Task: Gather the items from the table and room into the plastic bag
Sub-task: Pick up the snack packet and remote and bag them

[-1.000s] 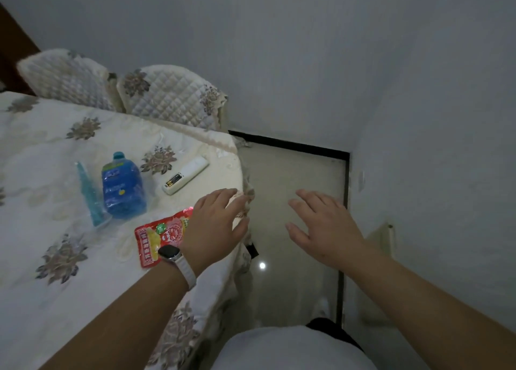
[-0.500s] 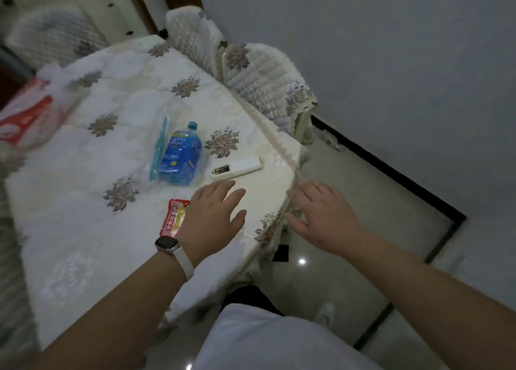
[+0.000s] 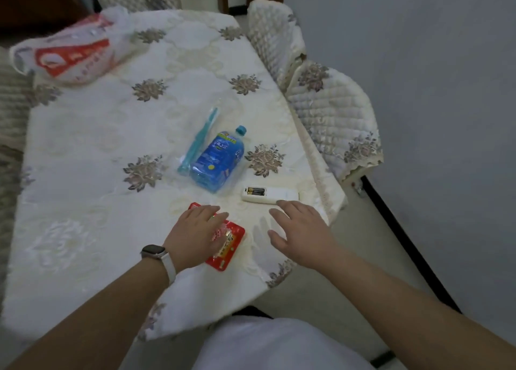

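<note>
The plastic bag [image 3: 69, 51], white with red print, is lying crumpled at the far left corner of the table [image 3: 83, 174], well apart from both hands. Nothing is being held in it by either hand.

Near the front edge, a red packet [image 3: 230, 244] is being covered in part by the left hand [image 3: 195, 234]. The fingers are being kept straight and close together, laid flat over the packet's upper half. Whether the packet is being pressed or only hovered over cannot be told. A watch [image 3: 153, 251] is being worn on that wrist.

The right hand [image 3: 301, 230] is being held open over the table's near right corner, fingers spread and thumb out, with nothing gripped. Its fingertips are reaching the near edge of a white remote [image 3: 275, 194], which is lying with its battery bay showing. Contact cannot be confirmed.

Beyond the remote, a blue bottle [image 3: 220, 157] and a teal toothbrush [image 3: 201, 138] are lying side by side, seemingly inside a clear wrapper [image 3: 237, 174].

The table is being flanked on the right by two chairs [image 3: 329, 104] in quilted covers.
</note>
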Demonstrator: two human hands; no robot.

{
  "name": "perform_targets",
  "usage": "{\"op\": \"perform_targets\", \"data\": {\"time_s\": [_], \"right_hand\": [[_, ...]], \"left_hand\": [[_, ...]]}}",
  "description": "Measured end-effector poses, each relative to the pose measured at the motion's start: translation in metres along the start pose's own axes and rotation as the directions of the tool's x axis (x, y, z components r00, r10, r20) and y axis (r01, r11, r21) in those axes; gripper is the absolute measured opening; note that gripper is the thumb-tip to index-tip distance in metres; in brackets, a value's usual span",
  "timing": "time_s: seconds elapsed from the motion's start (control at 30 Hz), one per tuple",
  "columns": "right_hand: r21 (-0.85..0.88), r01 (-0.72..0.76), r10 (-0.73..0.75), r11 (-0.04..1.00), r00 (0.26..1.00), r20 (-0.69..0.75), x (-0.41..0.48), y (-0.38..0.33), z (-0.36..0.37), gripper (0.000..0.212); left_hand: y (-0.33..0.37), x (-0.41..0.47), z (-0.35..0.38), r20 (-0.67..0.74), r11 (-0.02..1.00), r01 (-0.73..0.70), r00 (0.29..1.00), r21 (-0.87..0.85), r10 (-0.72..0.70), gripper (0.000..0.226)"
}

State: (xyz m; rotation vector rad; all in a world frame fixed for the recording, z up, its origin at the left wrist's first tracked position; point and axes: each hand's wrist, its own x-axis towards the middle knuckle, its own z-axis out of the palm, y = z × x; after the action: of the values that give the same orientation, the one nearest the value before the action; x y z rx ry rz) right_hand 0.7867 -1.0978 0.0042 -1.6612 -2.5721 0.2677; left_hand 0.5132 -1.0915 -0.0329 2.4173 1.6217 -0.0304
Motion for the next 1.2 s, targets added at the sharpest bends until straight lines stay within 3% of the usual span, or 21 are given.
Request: {"op": "perform_targets", "data": {"time_s": [0.13,0.3,0.53,0.77,1.0,1.1,1.2], "right_hand": [[-0.047,-0.033,0.035,0.998,0.998,0.048,0.027,0.010,0.014,0.052],[-0.090,-0.051,0.063,0.995,0.990,0.129,0.055,0.020,0.032,0.052],[-0.083,-0.053,0.072,0.995,0.967,0.244,0.104,0.035,0.052,0.063],[-0.110,-0.063,0.095,0.992,0.944,0.317,0.122,0.036,0.065,0.063],[0.013,-0.045,0.036,0.999,0.917,0.398,0.130,0.047,0.059,0.065],[0.051,0.013,-0.033,0.999,0.912,0.409,0.135,0.046,0.057,0.066],[0.127,0.070,-0.118,0.989,0.899,0.422,0.140,0.035,0.056,0.066]], "left_hand": [[-0.024,0.026,0.017,0.082,0.993,0.079,0.994,-0.090,-0.072,0.063],[-0.039,0.028,0.028,0.225,0.996,0.063,0.973,-0.063,-0.048,0.076],[-0.047,0.008,0.036,0.207,0.974,0.217,0.958,-0.068,-0.199,0.089],[-0.033,-0.002,0.031,0.172,0.904,0.398,0.912,-0.157,-0.371,0.064],[-0.005,-0.013,0.013,0.212,0.800,0.568,0.820,-0.192,-0.531,0.040],[0.004,-0.021,0.000,0.211,0.671,0.693,0.720,-0.262,-0.661,0.034],[0.013,-0.037,-0.012,0.241,0.381,0.782,0.544,-0.493,-0.804,0.028]]}}
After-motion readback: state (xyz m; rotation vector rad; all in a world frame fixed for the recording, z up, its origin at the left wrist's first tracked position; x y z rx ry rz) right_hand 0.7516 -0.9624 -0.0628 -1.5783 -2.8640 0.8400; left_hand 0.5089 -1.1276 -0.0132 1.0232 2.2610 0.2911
